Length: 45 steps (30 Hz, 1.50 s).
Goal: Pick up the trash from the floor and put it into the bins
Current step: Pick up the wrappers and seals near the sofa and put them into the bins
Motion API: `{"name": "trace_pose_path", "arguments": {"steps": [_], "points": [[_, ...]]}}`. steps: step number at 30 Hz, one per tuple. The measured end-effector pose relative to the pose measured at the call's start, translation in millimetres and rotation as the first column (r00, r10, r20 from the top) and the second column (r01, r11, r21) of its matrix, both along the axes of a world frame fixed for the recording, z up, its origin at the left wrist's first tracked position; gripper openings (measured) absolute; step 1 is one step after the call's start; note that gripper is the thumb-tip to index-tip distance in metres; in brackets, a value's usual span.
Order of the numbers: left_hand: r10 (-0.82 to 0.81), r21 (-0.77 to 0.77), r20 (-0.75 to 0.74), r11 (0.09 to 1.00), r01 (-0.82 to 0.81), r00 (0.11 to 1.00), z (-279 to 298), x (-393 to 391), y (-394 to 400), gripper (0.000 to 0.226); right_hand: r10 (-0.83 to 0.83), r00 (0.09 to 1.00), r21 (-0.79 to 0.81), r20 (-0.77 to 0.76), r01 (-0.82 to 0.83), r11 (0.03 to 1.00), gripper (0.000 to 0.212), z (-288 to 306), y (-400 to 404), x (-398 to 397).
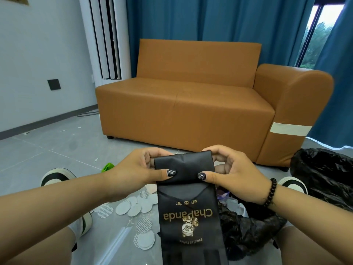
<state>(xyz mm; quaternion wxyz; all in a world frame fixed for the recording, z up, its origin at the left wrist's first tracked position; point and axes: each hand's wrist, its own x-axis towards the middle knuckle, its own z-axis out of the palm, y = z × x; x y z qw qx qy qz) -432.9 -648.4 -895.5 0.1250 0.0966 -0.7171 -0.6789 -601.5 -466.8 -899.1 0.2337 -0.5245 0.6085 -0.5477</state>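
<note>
Gripping black paper bag [188, 203]: both hands, perhaps folding.

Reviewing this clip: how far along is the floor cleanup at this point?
Partly done. Some trash already lies in the near black-lined bin. In hand: both the left hand and right hand pinch the black ChaPanda paper bag, not yet binned. Left on the floor: the round white discs, a green scrap and small paper bits.

Grey tiled floor [57, 150], round paper discs [133, 207], sofa [191, 104]
</note>
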Motion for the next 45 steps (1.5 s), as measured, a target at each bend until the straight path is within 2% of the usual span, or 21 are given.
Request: {"name": "trace_pose_path", "arguments": {"steps": [4, 14, 18, 22, 26, 30, 34, 36, 38, 43, 45], "points": [[-0.041, 0.025, 0.041, 0.999, 0.04, 0.998, -2.9, -0.8, 5.0, 0.025, -0.047, 0.999, -0.047, 0.012, 0.047, 0.998, 0.033, 8.5, 0.6, 6.0], [-0.072, 0.083, 0.052, 0.994, 0.067, 0.996, -0.3, -0.5, 17.9, 0.035, -0.063, 0.998, -0.209, 0.022, 0.066, 0.976, 0.016, 8.2, 1.9, 4.1], [-0.092, 0.086, 0.088, 0.993, 0.084, 0.992, -2.3, 0.3, 12.0, 0.061, -0.101, 0.988, -0.253, -0.117, 0.069, 0.965, 0.015, 2.9, 1.5, 2.4], [-0.036, 0.045, 0.089, 0.998, 0.032, 0.995, -5.5, -0.2, 5.1, 0.04, -0.14, 0.963, -0.201, -0.231, 0.093, 0.975, 0.036, -0.8, 3.6, 5.9], [-0.028, 0.024, 0.069, 0.999, 0.027, 0.997, -9.6, 0.2, 1.6, 0.05, -0.123, 0.95, -0.182, -0.288, 0.071, 0.981, 0.026, -2.2, 5.3, 8.5], [0.047, 0.005, 0.011, 0.999, -0.047, 0.999, -9.4, -0.1, -0.5, 0.055, -0.08, 0.965, -0.062, -0.25, 0.066, 0.996, 0.042, -0.2, 9.3, 7.7], [0.104, 0.013, -0.033, 0.995, -0.104, 0.994, -5.9, -0.7, 1.3, 0.048, -0.02, 1.0, 0.001, 0.013, 0.02, 1.0, 0.04, 2.7, 11.5, 8.1], [0.107, 0.026, -0.05, 0.994, -0.106, 0.993, -5.7, -0.8, 2.9, 0.05, -0.015, 1.0, 0.095, 0.027, 0.013, 0.995, 0.051, 0.0, 11.0, 8.5], [0.111, 0.031, -0.049, 0.993, -0.11, 0.993, -5.6, -0.8, 4.0, 0.049, -0.012, 1.0, 0.152, 0.017, 0.009, 0.988, 0.05, -2.3, 8.4, 11.4], [0.051, 0.084, 0.075, 0.995, -0.057, 0.996, -5.5, 1.6, 9.2, 0.039, -0.019, 0.995, 0.039, 0.099, 0.015, 0.999, 0.039, 1.9, 5.3, 19.9], [-0.009, 0.111, 0.171, 0.994, -0.01, 0.985, -6.0, 2.8, 13.9, 0.044, -0.022, 0.996, -0.008, 0.092, 0.023, 1.0, 0.039, 4.4, 4.2, 20.6]]}}
